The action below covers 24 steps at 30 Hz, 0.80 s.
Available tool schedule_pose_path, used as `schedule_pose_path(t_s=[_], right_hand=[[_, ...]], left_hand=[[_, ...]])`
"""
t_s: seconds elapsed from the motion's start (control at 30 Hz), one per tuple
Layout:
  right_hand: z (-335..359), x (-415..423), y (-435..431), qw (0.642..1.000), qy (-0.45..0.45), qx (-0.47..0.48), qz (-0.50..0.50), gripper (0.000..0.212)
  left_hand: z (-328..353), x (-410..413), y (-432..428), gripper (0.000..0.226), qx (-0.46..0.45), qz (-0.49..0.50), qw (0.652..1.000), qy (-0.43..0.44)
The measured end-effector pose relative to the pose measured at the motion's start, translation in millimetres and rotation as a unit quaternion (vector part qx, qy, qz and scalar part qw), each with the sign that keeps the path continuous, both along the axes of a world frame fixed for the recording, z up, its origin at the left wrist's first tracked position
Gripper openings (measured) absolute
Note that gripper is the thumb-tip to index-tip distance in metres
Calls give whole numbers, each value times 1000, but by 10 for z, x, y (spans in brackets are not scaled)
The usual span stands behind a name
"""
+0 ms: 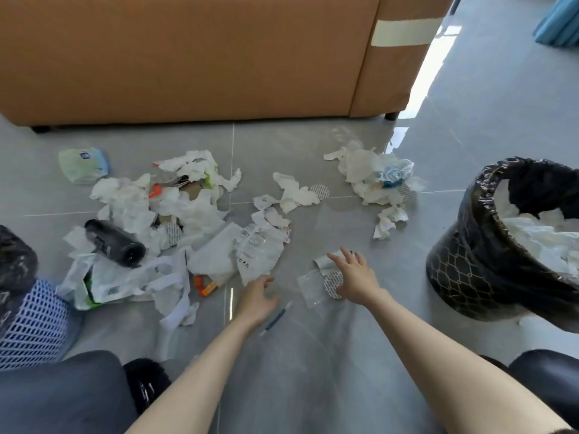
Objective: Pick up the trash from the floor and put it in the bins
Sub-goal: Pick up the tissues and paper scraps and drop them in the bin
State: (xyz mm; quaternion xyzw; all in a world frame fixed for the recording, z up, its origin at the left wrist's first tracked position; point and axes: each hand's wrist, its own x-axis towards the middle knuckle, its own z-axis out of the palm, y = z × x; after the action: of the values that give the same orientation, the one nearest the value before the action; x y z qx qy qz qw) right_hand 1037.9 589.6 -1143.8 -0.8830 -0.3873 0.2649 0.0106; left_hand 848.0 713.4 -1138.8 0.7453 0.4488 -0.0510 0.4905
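Trash lies scattered over the grey tile floor. My right hand hovers with spread fingers over a clear plastic wrapper and a round foil seal, fingertips at a crumpled foil scrap. My left hand is open, its fingers near the edge of a white printed plastic bag. A thin pen-like stick lies beside my left wrist. A black-lined bin stands at the right, holding white paper. A white mesh bin with a black liner stands at the left.
An orange sofa blocks the far side. A big pile of tissues with a black bottle lies left of centre. Another tissue pile lies far right. My knees show at the bottom corners.
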Motion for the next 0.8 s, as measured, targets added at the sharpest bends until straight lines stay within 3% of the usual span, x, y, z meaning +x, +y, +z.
schedule_pose_path(t_s=[0.13, 0.3, 0.47, 0.63, 0.8], right_hand=[[-130, 19, 119, 997, -17, -56, 45, 85], [-167, 32, 218, 997, -36, -47, 58, 65], [-239, -91, 203, 998, -28, -43, 36, 49], [-294, -169, 170, 998, -50, -44, 21, 31], [-287, -207, 167, 998, -46, -36, -5, 19]], left_hand=[[-91, -58, 64, 53, 83, 0, 997, 3], [-107, -98, 324, 64, 246, 18, 969, 15], [-106, 96, 607, 78, 217, 4, 969, 117], [-217, 189, 724, 92, 160, 19, 974, 158], [-253, 208, 582, 85, 265, 20, 955, 134]])
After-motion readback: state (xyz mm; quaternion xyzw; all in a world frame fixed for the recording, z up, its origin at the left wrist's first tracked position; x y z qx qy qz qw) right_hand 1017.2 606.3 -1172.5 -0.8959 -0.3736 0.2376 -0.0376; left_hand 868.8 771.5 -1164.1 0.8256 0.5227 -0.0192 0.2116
